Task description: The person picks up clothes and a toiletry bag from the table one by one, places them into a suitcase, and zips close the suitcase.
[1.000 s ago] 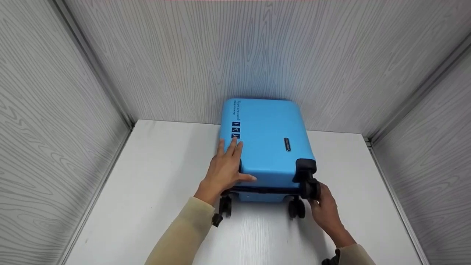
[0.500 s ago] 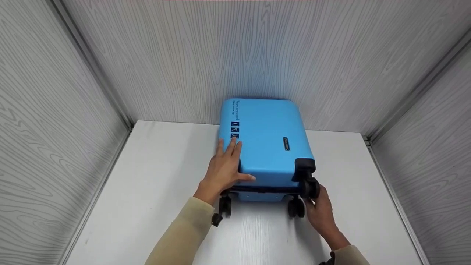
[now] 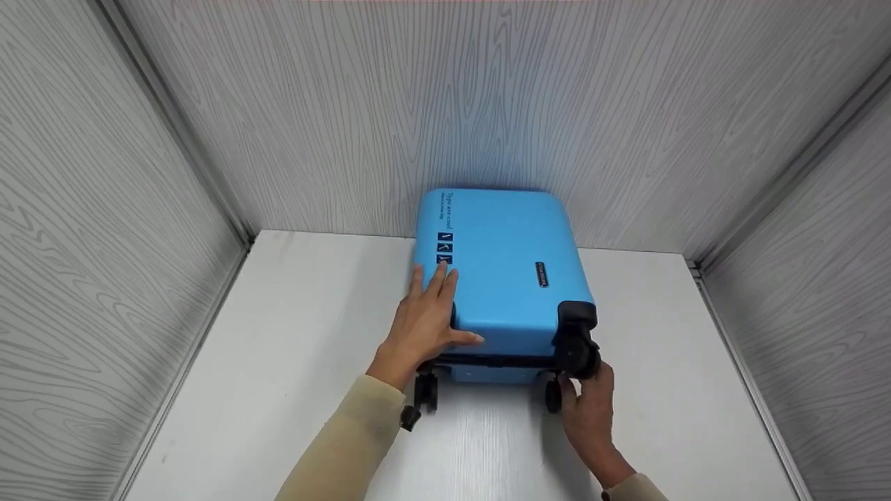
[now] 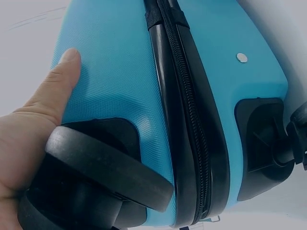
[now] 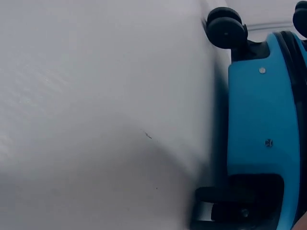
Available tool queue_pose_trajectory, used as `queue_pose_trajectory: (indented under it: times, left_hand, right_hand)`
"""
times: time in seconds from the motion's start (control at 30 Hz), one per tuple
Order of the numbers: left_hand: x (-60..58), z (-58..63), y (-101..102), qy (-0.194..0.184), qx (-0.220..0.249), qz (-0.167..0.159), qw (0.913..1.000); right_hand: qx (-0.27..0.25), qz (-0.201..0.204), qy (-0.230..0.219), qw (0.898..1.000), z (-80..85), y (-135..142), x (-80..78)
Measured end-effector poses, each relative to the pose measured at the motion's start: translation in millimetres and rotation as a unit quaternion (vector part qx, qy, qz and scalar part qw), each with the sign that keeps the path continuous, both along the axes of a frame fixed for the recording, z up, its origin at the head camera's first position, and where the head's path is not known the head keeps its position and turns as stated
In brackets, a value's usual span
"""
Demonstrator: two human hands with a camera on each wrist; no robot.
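Observation:
A light blue hard-shell suitcase [image 3: 505, 243] lies flat, its wheeled end facing me and its far end at the back wall. My left hand [image 3: 421, 323] rests with spread fingers on its near left corner, thumb along the end face. In the left wrist view, the thumb [image 4: 57, 86] presses the shell beside a black caster wheel [image 4: 105, 167]. My right hand [image 3: 590, 410] pinches the upper right caster wheel [image 3: 578, 357] from below; its fingertips are partly hidden behind it. A zip [image 4: 184, 86] runs between the two shell halves.
The suitcase lies on a white tabletop [image 3: 313, 313]. Wood-grain panels enclose it: a back wall [image 3: 334, 111], a left wall [image 3: 90, 243] and a right wall [image 3: 807, 278]. Two lower casters, including the left one [image 3: 426, 393], stick out toward me.
My right hand has shifted left and slightly down, and the upper right caster wheel has swivelled with it to show its round side. The left hand and suitcase stay nearly still.

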State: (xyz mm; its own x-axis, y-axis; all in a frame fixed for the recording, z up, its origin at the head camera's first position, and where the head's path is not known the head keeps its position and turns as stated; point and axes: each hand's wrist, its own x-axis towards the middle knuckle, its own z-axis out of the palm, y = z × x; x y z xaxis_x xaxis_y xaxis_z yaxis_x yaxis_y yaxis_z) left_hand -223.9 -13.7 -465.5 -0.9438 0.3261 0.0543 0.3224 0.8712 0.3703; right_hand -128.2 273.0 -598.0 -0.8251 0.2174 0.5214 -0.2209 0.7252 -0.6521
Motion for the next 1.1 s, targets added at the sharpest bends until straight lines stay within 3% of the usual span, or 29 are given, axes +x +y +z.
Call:
queue_pose_trajectory:
  times: [0.3, 0.7, 0.87, 1.1]
  left_hand:
    - [-0.4, 0.4, -0.6, 0.004, -0.002, 0.002, 1.0000]
    - [-1.6, -1.3, -0.9, 0.023, -0.016, -0.003, 0.9996]
    - [-1.2, -0.9, -0.4, 0.011, -0.009, -0.005, 0.9999]
    - [-0.7, -0.1, 0.7, 0.002, -0.002, 0.001, 1.0000]
  right_hand:
    - [-0.018, -0.007, -0.035, 0.999, 2.9, -7.7, -0.1]
    - [0.011, 0.035, -0.023, 0.999, 2.6, -28.7, 1.2]
    - [0.023, 0.054, -0.024, 0.998, 1.8, -36.6, 1.0]
    - [0.037, 0.050, -0.032, 0.998, 2.2, -37.9, 2.2]
